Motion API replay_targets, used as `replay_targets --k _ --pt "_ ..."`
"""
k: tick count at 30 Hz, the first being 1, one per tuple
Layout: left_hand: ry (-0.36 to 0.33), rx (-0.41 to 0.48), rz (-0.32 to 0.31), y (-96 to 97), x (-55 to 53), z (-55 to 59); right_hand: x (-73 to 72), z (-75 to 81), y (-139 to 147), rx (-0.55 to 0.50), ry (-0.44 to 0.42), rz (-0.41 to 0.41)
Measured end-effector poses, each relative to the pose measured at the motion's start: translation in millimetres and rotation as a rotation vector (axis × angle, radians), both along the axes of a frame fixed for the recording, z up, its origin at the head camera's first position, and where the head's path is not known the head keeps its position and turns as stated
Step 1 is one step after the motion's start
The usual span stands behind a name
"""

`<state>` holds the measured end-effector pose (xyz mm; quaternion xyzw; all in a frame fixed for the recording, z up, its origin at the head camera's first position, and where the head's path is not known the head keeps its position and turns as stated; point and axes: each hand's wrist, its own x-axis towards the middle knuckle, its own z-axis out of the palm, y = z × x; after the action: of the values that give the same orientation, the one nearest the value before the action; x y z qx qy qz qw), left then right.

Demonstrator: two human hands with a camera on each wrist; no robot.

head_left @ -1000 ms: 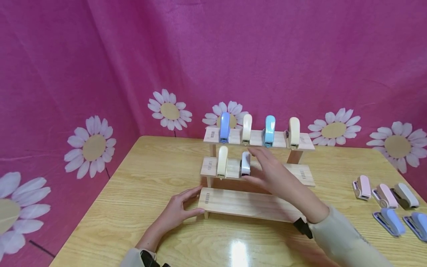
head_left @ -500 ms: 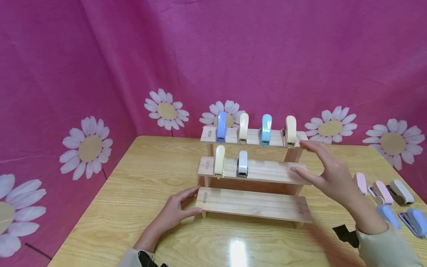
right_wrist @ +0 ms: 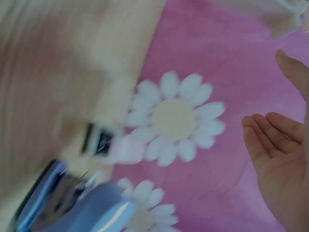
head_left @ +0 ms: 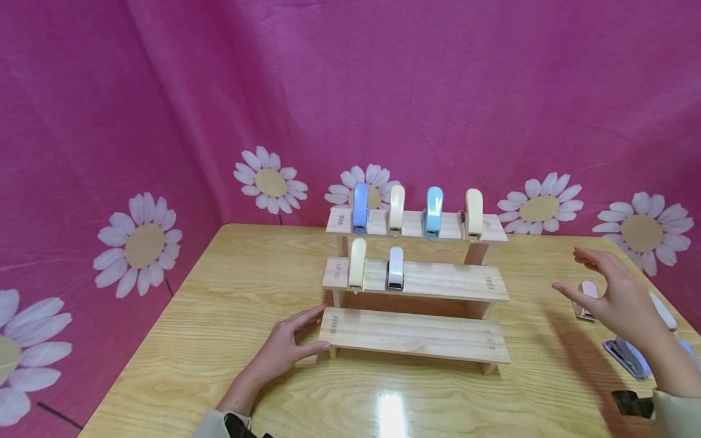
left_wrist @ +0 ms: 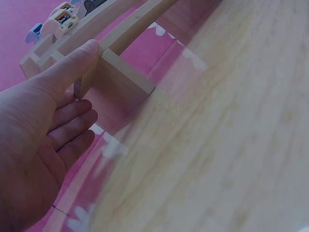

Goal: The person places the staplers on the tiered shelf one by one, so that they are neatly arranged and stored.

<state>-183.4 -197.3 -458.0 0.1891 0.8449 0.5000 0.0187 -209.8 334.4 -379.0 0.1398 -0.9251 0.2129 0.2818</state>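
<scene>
Touching the stand [head_left: 413, 333]: spread left fingers [head_left: 309, 317]; right fingers [head_left: 601, 263] parted midair.

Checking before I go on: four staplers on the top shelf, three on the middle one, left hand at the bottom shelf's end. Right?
Not quite: the head view shows two staplers on the middle shelf, not three. The top shelf holds four, and the left hand is at the end of the bottom shelf.

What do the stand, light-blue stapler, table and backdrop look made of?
Stand: wood, matte, likely unvarnished; pale grain shows.
Light-blue stapler: probably plastic on top, glossy; bright highlight.
Table: wood or wood-look laminate; grain, with a shiny light reflection.
Backdrop: seems fabric, printed; soft folds.
</scene>
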Motion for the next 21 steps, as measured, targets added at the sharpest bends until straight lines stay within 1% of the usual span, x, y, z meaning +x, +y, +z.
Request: replay_targets --k 5,7,9,11,14,17,18,21 --pt "-0.004 -0.003 0.005 -0.1 -0.4 -1.0 -8.9 -17.0 32 0.039 -0.09 -0.022" --pt "-0.005 -0.011 0.011 -0.2 -0.6 -1.3 -12.3 -23.2 43 0.072 -0.129 -0.034" --pt "-0.004 -0.016 0.014 -0.2 -0.8 -1.1 -16.5 -30.0 53 0.114 -0.144 -0.037" --pt "-0.001 -0.018 0.015 -0.2 -0.8 -0.9 -19.9 -35.2 60 0.148 -0.191 -0.045" --pt "0.008 -0.015 0.008 -0.2 -0.6 -0.6 -24.1 -41.6 69 0.179 -0.296 -0.053" --pt "0.014 -0.013 0.006 -0.4 -0.6 -0.8 -26.8 -47.4 75 0.203 -0.37 -0.065" --pt "0.013 -0.011 0.006 -0.4 -0.6 -0.8 -27.5 -49.0 77 0.21 -0.377 -0.065" --pt "0.007 -0.005 0.004 -0.3 -0.7 -0.7 -29.8 -53.5 80 0.248 -0.351 -0.048"
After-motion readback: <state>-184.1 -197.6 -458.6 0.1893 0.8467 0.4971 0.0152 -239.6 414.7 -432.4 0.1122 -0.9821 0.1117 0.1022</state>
